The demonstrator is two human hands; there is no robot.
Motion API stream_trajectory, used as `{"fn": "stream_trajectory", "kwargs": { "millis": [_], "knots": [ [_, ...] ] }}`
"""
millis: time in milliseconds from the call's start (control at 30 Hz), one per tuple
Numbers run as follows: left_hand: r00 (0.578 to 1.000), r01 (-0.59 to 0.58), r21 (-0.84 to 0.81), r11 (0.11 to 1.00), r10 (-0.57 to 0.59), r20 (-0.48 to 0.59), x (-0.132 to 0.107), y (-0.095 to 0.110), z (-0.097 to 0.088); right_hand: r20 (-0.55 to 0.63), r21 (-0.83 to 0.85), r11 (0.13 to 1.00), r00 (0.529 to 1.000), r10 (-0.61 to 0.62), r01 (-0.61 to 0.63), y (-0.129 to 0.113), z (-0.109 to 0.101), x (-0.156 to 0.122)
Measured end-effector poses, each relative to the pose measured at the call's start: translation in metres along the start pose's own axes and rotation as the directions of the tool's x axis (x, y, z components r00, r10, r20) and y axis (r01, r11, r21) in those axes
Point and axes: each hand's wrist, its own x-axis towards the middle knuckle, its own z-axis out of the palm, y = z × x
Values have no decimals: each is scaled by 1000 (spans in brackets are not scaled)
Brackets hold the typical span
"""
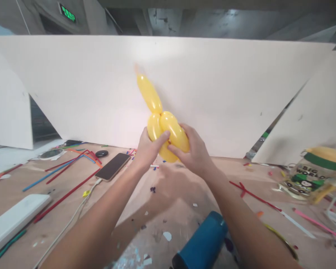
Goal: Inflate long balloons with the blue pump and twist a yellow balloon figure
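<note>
A yellow twisting balloon [149,93] is raised above the table, between my two hands. Its lower part is twisted into several fat bubbles bunched together, and one longer segment points up and to the left, ending in a thin uninflated tip. My left hand [151,146] is closed around the left side of the bunch, its thumb lying across the front. From the right, my right hand [192,147] grips the large right bubble, thumb pressed near the middle of the bunch. The fingers behind the balloon are hidden.
On the table [182,186] lie a phone [113,167] with a cable, a white power strip-like block [16,220], a blue balloon pump [203,243], and a jar [315,175]. Uninflated balloons [68,194] and scraps are scattered around. A white panel [226,93] stands behind.
</note>
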Motion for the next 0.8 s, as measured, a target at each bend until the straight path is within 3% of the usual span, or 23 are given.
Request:
{"fn": "stream_trajectory", "kwargs": {
  "millis": [133, 300, 400, 567, 800],
  "knots": [
    [996, 39, 125, 991, -29, -82, -6, -5, 9, -63, 44, 997, 996, 66, -63, -1, 7, -3],
    [999, -11, 196, 981, 5, 31, -9, -9, 12, -153, 144, 980, 976, 156, -134, -5, 2, -3],
    [1000, -5, 149, 989, 3, 10, -10, -9, 13, -159, 181, 970, 968, 194, -164, -9, 4, -2],
    [995, 25, -65, 998, -31, -98, -8, -20, 9, -46, 175, 969, 982, 185, -174, -7, 9, -3],
    [992, 16, -122, 992, -31, -126, -4, -24, 5, 222, 250, 899, 925, 307, -359, -7, 6, -4]
  ]
}}
